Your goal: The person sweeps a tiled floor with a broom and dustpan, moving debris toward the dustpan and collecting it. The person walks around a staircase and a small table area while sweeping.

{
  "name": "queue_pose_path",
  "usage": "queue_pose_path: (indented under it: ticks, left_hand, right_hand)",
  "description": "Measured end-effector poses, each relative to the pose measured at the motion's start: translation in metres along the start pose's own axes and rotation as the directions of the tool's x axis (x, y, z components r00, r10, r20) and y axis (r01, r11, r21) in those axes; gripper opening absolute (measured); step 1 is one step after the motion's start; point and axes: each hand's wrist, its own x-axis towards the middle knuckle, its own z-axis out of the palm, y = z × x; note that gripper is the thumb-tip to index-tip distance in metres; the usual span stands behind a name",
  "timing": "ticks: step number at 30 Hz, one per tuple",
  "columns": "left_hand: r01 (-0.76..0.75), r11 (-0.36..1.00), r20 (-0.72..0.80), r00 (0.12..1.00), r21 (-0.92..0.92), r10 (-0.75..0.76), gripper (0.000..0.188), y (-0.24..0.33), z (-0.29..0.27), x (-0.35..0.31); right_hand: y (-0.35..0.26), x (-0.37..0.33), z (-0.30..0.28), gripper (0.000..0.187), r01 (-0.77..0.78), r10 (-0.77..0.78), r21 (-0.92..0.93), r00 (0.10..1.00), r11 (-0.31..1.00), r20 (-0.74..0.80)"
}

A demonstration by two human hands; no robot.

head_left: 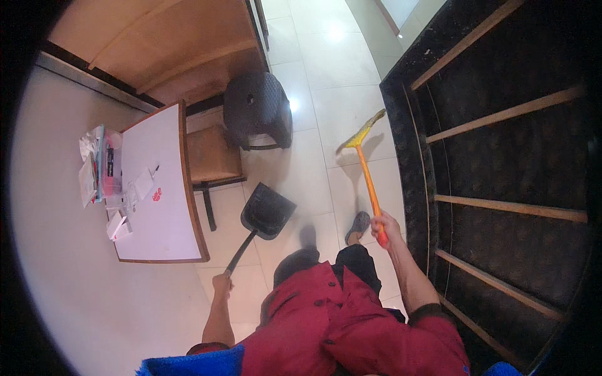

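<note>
My left hand (222,284) is closed round the handle of a black dustpan (268,211), whose pan hangs over the tiled floor between the desk and my legs. In my right hand (387,229) is a squeegee (367,178) with an orange handle and a yellow head. I grip it near the red end of the handle, and the head points away from me over the floor. Whether its blade touches the tiles I cannot tell. The two tools are well apart.
At the left, a white-topped desk (157,232) carries a clear plastic box (111,164) and small papers. A brown chair (213,153) and a black stool (258,109) stand beside it. Dark shelving with wooden slats (511,208) lines the right. Pale tiles (304,156) lie between.
</note>
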Motion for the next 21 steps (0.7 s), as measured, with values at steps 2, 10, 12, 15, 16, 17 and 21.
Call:
queue_pose_path:
  ticks: [2, 10, 12, 15, 16, 17, 21]
  left_hand:
    - [-0.021, 0.999, 0.005, 1.0, -0.028, 0.021, 0.025, -0.003, 0.003, -0.011]
    - [-0.06, 0.998, -0.126, 0.99, 0.026, 0.063, 0.025, -0.016, 0.041, -0.06]
    - [0.03, 0.998, -0.166, 0.985, -0.06, -0.039, 0.024, -0.001, 0.053, -0.092]
    - [0.019, 0.996, -0.197, 0.98, -0.082, -0.035, 0.023, 0.011, 0.071, -0.129]
    - [-0.056, 0.995, -0.201, 0.979, -0.086, 0.037, 0.024, 0.012, 0.077, -0.139]
    - [-0.023, 0.994, -0.224, 0.975, -0.105, -0.001, 0.023, 0.02, 0.086, -0.152]
    - [-0.012, 0.989, -0.256, 0.966, -0.144, -0.025, 0.02, 0.064, 0.125, -0.187]
  right_hand:
    - [-0.013, -0.034, -0.004, 0.046, -0.006, -0.007, -0.337, 0.999, 0.942, -0.037]
    - [-0.132, -0.037, -0.011, 0.051, -0.331, 0.464, -0.614, 0.883, 0.716, 0.066]
    - [-0.129, 0.025, -0.026, 0.043, -0.336, 0.57, -0.658, 0.803, 0.674, 0.174]
    - [-0.108, 0.138, -0.048, 0.027, -0.042, 0.587, -0.913, 0.777, 0.406, 0.226]
    - [-0.113, 0.158, -0.051, 0.024, 0.006, 0.567, -0.936, 0.795, 0.351, 0.218]
    - [-0.12, 0.177, -0.054, 0.021, 0.05, 0.542, -0.956, 0.814, 0.29, 0.207]
    - [-0.181, 0.233, -0.077, 0.007, -0.191, 0.466, -0.85, 0.882, 0.49, 0.07]
